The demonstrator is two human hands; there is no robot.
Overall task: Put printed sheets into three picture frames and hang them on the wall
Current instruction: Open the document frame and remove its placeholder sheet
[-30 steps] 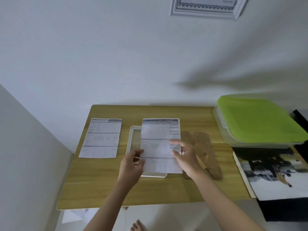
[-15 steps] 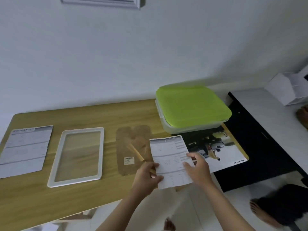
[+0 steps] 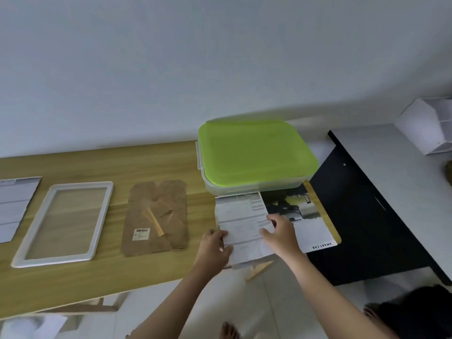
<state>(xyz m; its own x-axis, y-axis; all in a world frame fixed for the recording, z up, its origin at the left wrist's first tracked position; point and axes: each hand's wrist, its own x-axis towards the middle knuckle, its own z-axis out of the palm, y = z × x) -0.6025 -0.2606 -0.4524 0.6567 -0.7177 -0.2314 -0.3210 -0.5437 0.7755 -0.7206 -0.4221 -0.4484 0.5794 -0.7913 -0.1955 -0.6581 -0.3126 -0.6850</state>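
Observation:
A printed sheet (image 3: pixel 241 217) of small text is held over the right end of the wooden table (image 3: pixel 102 165), partly covering a dark car poster (image 3: pixel 309 218). My left hand (image 3: pixel 215 248) pinches its lower left edge and my right hand (image 3: pixel 281 232) grips its right side. An empty white picture frame (image 3: pixel 22 260) lies flat on the table at the left, with clear glazing showing the wood. The frame's brown backing board (image 3: pixel 171 199), with a folding stand and a barcode label, lies to the right of the frame. Another printed sheet (image 3: pixel 14 206) lies at the far left edge.
A clear box with a green lid (image 3: pixel 254 150) stands at the table's back right, against the white wall. A black cabinet with a grey top (image 3: pixel 381 167) adjoins on the right, carrying a white box (image 3: pixel 426 126). Bare feet show on the floor below.
The sheet has been lifted off the white frame and carried right, past the backing board, to the poster. My view swung right; the hung frame on the wall has left the view.

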